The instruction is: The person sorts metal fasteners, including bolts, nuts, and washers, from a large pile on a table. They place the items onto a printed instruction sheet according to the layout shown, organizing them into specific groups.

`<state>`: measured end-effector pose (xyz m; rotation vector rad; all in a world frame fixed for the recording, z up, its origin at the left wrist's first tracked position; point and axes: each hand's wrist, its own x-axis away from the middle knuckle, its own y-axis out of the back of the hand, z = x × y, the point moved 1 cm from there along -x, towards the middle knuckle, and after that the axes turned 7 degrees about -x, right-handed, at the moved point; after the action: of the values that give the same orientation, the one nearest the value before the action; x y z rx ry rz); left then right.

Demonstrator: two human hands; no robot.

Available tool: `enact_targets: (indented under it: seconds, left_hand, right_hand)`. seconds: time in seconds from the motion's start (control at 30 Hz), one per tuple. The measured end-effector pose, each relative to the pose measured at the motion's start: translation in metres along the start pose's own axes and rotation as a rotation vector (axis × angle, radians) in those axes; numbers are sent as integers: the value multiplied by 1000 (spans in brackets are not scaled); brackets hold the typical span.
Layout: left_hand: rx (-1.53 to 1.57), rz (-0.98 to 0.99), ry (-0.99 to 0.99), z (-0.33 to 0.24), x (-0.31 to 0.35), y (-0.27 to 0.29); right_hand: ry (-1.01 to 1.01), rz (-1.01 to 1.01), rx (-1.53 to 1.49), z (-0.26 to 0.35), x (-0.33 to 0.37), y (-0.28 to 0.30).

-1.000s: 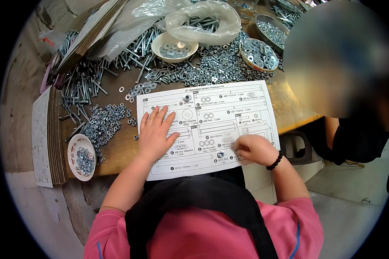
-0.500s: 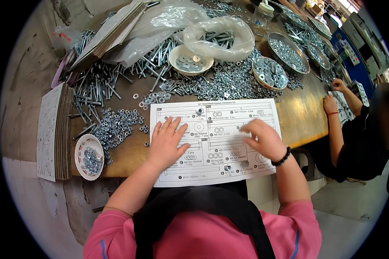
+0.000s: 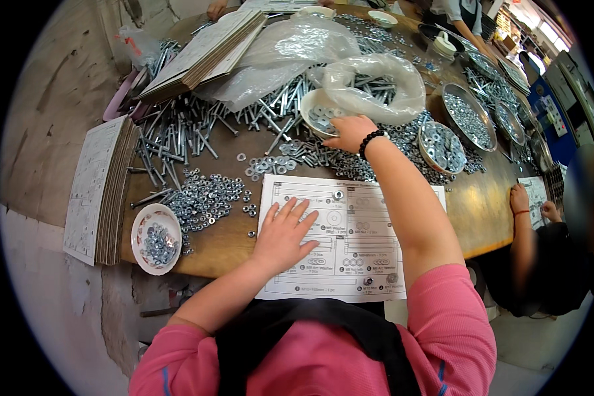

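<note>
My left hand point(image 3: 285, 231) lies flat with fingers spread on a white printed sheet point(image 3: 310, 280) with line drawings of bolts, nuts and washers. A nut point(image 3: 338, 195) sits near the sheet's top edge, another nut point(image 3: 368, 281) and a washer point(image 3: 392, 278) near its bottom. My right hand point(image 3: 351, 134), with a black beaded bracelet, is at the right rim of a white bowl point(image 3: 306, 109) of flat washers point(image 3: 321, 117). Its thumb and fingers are apart, and nothing shows between them. My right forearm covers part of the sheet.
Bolts point(image 3: 198, 129), loose nuts point(image 3: 211, 201) and a plastic bag point(image 3: 374, 76) spread over the table. A bowl of small parts point(image 3: 157, 241) stands left, a bowl of large washers point(image 3: 442, 146) right. Stacked sheets point(image 3: 99, 191) line the left edge. A co-worker's hand point(image 3: 519, 198) is at right.
My right hand has moved from above the sheet, away from me, to the bowl of washers. My left hand stays flat on the sheet. The whole view has shifted somewhat.
</note>
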<state>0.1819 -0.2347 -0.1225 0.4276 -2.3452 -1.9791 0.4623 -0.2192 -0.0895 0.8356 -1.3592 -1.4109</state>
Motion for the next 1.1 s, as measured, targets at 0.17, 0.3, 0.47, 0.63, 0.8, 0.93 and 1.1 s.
enact_targets:
  seconds: [0.17, 0.3, 0.47, 0.63, 0.8, 0.93, 1.1]
  left_hand:
    - [8, -38, -8, -1, 0, -3]
    - [9, -12, 7, 1, 1, -3]
    - [13, -18, 1, 0, -1, -2]
    - [7, -22, 13, 0, 0, -1]
    - [-11, -24, 9, -1, 0, -3]
    - [-8, -16, 10, -2, 0, -3]
    - [-28, -13, 10, -2, -1, -3]
  right_hand:
    - [2, 125, 148, 4, 6, 6]
    - [54, 38, 14, 5, 14, 12]
    - [126, -165, -171, -2, 26, 17]
    - [219, -397, -591, 22, 70, 16]
    - [419, -391, -419, 51, 128, -37]
    - [293, -337, -344, 54, 153, -57]
    - [185, -268, -267, 59, 175, -58]
